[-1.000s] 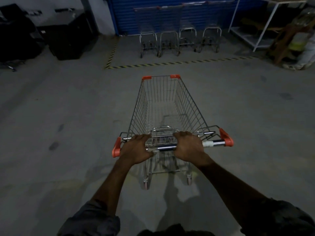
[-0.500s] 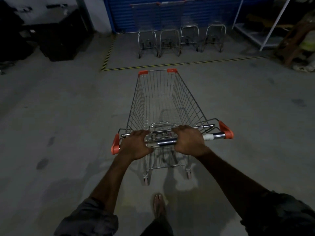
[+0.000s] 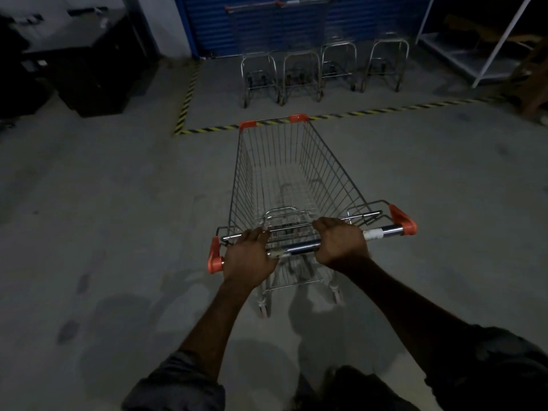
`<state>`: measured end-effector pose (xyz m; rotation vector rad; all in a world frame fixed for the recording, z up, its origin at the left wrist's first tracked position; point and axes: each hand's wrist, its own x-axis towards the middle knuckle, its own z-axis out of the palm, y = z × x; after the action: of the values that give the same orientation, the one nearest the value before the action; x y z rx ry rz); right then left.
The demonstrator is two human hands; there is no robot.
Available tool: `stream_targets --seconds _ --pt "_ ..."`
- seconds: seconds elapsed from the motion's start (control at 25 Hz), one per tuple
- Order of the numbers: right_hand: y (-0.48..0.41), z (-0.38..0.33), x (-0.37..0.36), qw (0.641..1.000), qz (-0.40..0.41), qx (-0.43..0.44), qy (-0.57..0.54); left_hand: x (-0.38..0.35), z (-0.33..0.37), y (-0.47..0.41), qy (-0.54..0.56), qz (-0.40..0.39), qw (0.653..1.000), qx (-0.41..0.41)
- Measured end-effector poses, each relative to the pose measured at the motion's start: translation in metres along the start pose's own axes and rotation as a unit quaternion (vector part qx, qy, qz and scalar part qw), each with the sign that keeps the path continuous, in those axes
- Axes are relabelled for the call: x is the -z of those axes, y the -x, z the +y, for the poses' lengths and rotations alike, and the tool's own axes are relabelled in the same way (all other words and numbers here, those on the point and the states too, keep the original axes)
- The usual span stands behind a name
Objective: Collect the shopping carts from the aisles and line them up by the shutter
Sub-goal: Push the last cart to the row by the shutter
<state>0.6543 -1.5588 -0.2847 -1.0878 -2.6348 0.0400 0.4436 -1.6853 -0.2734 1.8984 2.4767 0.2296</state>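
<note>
An empty wire shopping cart [image 3: 299, 173] with orange corner caps stands on the concrete floor in front of me. My left hand [image 3: 250, 255] grips the left part of its chrome handle bar [image 3: 382, 231], and my right hand [image 3: 339, 243] grips the bar right of the middle. The cart's front edge reaches the yellow-black floor stripe [image 3: 385, 109]. Beyond the stripe, several parked carts [image 3: 299, 72] stand side by side against the blue shutter [image 3: 267, 31].
A black cabinet [image 3: 98, 81] stands at the back left. White metal shelving [image 3: 474, 46] and a wooden object [image 3: 533, 81] sit at the back right. Another striped line [image 3: 186, 99] marks the left side of the bay.
The cart and I have rolled forward; the parked carts and the shutter are closer, and the cart's front now meets the floor stripe. Both hands keep their hold on the handle.
</note>
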Motion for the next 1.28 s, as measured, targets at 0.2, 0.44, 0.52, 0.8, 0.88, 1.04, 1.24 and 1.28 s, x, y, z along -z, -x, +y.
stream_targets --seconds 0.2,0.44,0.52,0.8,0.88,1.04,1.24,1.28 --pt "-0.112 0.018 -0.024 1.0 -0.007 0.005 0.008 -0.012 -0.044 -0.101 -0.002 0.042 0.999 0.007" --pt "-0.246 0.048 -0.053 0.997 -0.076 0.009 0.015 -0.017 -0.089 -0.225 -0.012 0.089 0.996 0.002" --pt "-0.288 0.06 -0.058 0.995 -0.09 0.03 0.014 -0.017 -0.1 -0.264 -0.015 0.093 0.995 0.014" --pt "-0.441 0.09 -0.083 0.992 -0.115 0.052 0.019 -0.02 -0.143 -0.4 -0.022 0.093 0.994 0.053" --pt "-0.483 0.095 -0.092 0.992 -0.11 0.054 0.014 -0.023 -0.161 -0.437 -0.022 0.095 0.994 0.055" --pt "-0.569 0.098 -0.12 0.997 -0.074 0.029 -0.002 -0.021 -0.201 -0.513 -0.027 0.104 0.993 0.051" --pt "-0.666 0.097 -0.16 0.998 -0.037 0.057 0.005 -0.019 -0.26 -0.601 -0.021 0.103 0.993 0.049" --pt "-0.687 0.096 -0.165 0.997 -0.025 0.073 -0.001 -0.018 -0.273 -0.619 -0.02 0.09 0.994 0.057"
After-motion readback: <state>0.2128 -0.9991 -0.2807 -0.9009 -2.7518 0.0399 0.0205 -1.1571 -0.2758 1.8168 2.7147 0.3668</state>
